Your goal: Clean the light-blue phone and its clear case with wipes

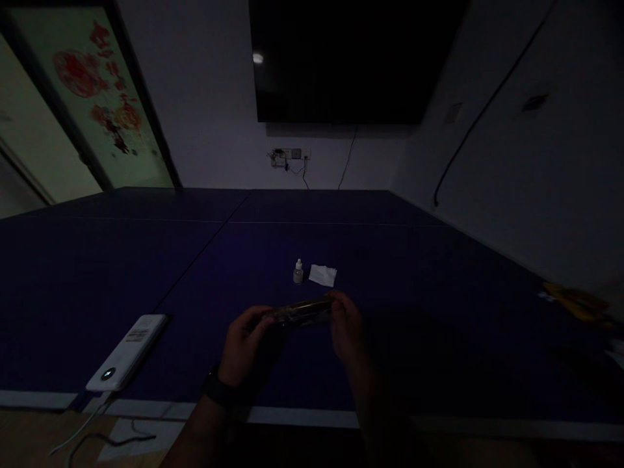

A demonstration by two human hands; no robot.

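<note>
Between my two hands is a dark, glossy oblong object (303, 313) with a gold-coloured upper edge; the light is too dim to make out its kind. My left hand (244, 335), with a dark band on the wrist, pinches its left end. At the right end, the fingers of my right hand (347, 325) are closed round it. The object is held above the dark blue table and slopes up slightly to the right. Just beyond it stand a small dropper bottle (298, 273) with a white cap and, to its right, a folded white cloth or tissue (322, 275).
A white power bank (129, 351) with a cable plugged in lies at the left near the table's front edge (302, 416). At the far right is a yellow item (578, 300). A dark screen (355, 58) hangs on the wall above sockets (295, 154).
</note>
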